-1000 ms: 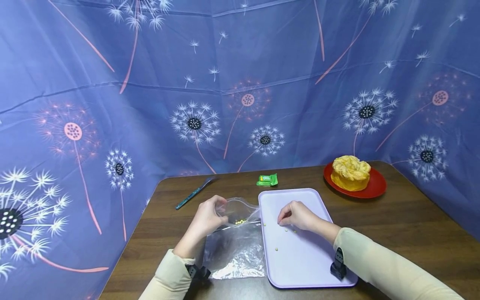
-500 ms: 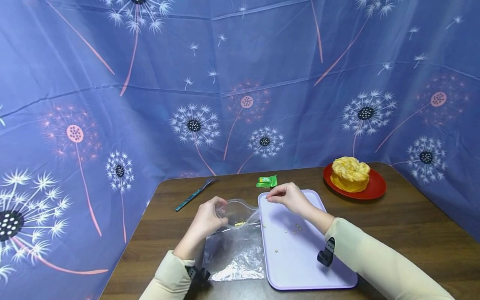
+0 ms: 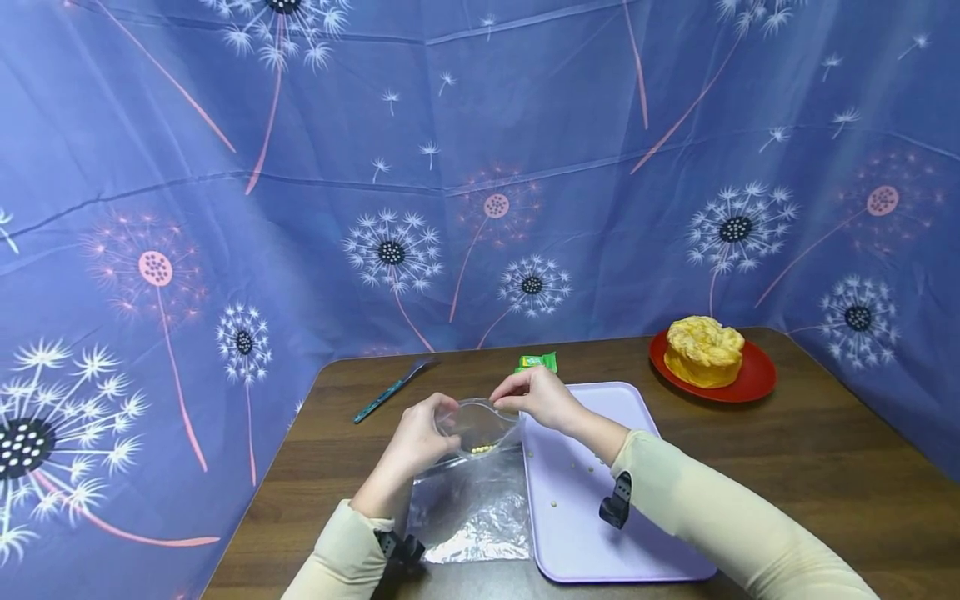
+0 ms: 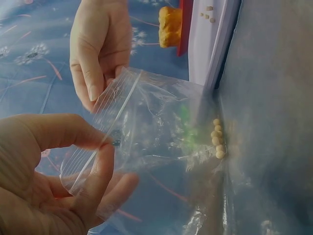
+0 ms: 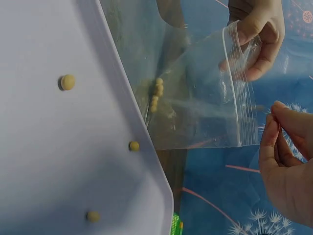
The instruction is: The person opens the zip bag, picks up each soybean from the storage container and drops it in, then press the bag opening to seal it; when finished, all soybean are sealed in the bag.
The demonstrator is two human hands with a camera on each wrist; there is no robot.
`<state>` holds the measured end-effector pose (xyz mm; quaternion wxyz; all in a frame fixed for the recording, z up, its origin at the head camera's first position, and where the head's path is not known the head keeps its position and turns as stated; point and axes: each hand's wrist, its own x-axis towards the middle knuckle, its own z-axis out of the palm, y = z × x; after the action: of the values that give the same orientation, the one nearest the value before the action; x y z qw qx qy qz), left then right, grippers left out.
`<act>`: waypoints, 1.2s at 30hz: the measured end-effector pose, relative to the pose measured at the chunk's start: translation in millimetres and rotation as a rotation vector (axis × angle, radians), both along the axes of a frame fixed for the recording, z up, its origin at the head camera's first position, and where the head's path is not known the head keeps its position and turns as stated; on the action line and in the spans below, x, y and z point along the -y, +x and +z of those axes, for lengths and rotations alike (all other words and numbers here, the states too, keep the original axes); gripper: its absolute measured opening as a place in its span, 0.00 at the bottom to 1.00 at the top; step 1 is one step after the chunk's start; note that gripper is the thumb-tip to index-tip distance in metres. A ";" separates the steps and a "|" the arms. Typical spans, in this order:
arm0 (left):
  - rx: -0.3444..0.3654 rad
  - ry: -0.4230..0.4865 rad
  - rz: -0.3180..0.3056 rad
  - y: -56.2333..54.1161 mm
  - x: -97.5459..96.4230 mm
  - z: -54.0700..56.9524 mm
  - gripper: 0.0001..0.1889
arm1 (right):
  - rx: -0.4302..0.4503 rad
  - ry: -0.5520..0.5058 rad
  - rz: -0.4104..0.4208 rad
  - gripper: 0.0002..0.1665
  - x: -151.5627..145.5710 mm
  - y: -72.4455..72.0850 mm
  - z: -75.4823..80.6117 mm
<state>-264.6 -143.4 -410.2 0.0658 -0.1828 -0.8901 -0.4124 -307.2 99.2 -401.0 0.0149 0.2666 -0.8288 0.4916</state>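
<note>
My left hand grips the zip edge of a clear zip bag between thumb and fingers, holding its mouth apart. Several round yellowish beans lie low in the bag. My right hand is beside the right edge of the mouth, thumb and fingertips pinched together as round a small bean, which the fingertips hide. More beans are scattered on the pale lilac tray right of the bag. Clear plastic film spreads flat on the table below; whether it belongs to the bag, I cannot tell.
A fork with a blue-green handle lies back left. Behind the tray is a green packet, partly covered by the right hand. A red plate with a yellow bun-like cake stands back right. A patterned blue cloth hangs behind.
My right hand has lifted from the middle of the tray and travelled left to the bag's mouth, its fingertips still together. The left hand and bag stay nearly in place.
</note>
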 end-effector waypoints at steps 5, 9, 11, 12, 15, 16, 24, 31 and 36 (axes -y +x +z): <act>0.000 0.004 0.001 -0.1 0.5 -1.4 0.23 | 0.004 0.018 -0.032 0.07 -4.6 -1.7 -1.6; 0.005 0.004 0.004 -1.0 -0.2 0.2 0.23 | 0.017 -0.005 -0.105 0.06 -19.3 -2.8 -4.2; 0.006 0.003 0.005 -1.2 -0.5 0.8 0.23 | 0.013 -0.013 -0.135 0.06 -28.9 -3.2 -9.0; 0.007 0.007 0.004 -1.3 -0.5 1.0 0.24 | 0.011 -0.010 -0.151 0.05 -33.6 -3.3 -12.2; 0.015 0.014 0.002 -1.3 -0.4 1.0 0.24 | 0.013 0.013 -0.174 0.05 -47.5 -2.3 -25.5; 0.016 0.014 0.003 -1.2 -0.4 1.0 0.24 | 0.018 0.025 -0.171 0.05 -51.3 -1.4 -30.8; 0.007 0.008 0.002 -2.3 -1.5 3.3 0.23 | 0.029 0.127 -0.076 0.06 -59.4 9.2 -60.2; 0.008 0.016 0.021 -1.1 -1.3 5.1 0.23 | 0.017 0.131 -0.016 0.04 -45.2 13.6 -67.7; 0.007 0.016 0.017 1.1 -0.2 3.0 0.23 | -0.009 0.158 -0.032 0.05 -37.4 15.6 -76.5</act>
<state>-263.5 -143.2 -407.2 0.0678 -0.1734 -0.8885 -0.4194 -291.7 136.6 -477.6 0.0053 0.2556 -0.8692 0.4232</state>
